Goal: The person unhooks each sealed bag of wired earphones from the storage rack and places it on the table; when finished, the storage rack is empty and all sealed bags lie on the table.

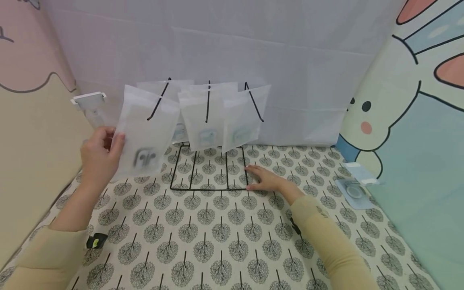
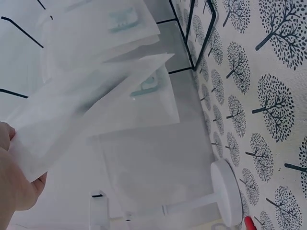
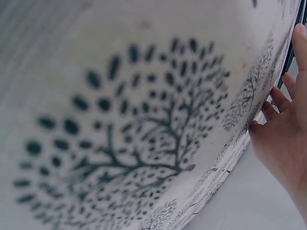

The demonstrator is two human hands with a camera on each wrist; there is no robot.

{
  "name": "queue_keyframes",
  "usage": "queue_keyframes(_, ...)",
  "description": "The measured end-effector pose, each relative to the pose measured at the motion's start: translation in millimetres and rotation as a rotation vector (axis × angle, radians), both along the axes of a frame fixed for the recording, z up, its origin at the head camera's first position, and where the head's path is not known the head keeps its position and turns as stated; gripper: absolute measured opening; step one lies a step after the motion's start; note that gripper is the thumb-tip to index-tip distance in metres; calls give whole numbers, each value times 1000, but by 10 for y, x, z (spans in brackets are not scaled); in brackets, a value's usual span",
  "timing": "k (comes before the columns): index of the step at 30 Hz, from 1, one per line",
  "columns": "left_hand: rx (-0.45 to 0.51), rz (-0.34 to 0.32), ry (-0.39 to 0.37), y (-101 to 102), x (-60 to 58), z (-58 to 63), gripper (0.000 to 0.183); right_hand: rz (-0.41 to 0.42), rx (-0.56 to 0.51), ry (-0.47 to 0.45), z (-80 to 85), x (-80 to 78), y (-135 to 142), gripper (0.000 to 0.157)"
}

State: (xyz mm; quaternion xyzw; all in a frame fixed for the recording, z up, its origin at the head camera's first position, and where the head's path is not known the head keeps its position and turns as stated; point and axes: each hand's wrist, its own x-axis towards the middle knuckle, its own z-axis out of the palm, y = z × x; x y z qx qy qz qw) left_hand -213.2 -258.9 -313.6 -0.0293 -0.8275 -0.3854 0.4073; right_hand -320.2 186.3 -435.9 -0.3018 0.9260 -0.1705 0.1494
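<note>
My left hand point(image 1: 99, 155) pinches the left edge of a frosted plastic bag point(image 1: 145, 133) between thumb and fingers. Inside the bag is a small dark item, its kind blurred. The left prong of a black wire rack point(image 1: 207, 189) crosses the bag near its top edge, seemingly through it. Tilted and seen edge-on, the same bag shows in the left wrist view, beside the left hand point(image 2: 17, 177). My right hand point(image 1: 266, 179) touches the right side of the rack's base with its fingers extended. In the right wrist view, the right hand point(image 3: 283, 129) rests at the right edge.
More frosted bags point(image 1: 201, 108) with pale blue items hang on the prongs. A white stand point(image 1: 90, 102) is at the left, and a clear and white stand point(image 1: 355, 191) at the right. Tree-patterned cloth point(image 1: 217, 241) covers the table; a white curtain point(image 1: 224, 44) hangs behind.
</note>
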Motion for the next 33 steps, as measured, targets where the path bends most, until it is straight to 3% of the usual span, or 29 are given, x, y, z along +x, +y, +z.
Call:
queue_keyframes(6, -22, 2, -36, -30, 157, 45, 20, 7, -1, 21, 11, -9, -2, 82)
queue_keyframes(15, -68, 2, -15, -106, 447, 138, 17, 12, 8, 32, -17, -19, 2, 85)
queue_keyframes(23, -71, -51, -83, -171, 671, 168, 18, 11, -1, 27, 0, -12, 3, 85)
queue_keyframes(33, -26, -36, -190, -303, 923, 111, 18, 13, 8, 36, -18, -25, 1, 84)
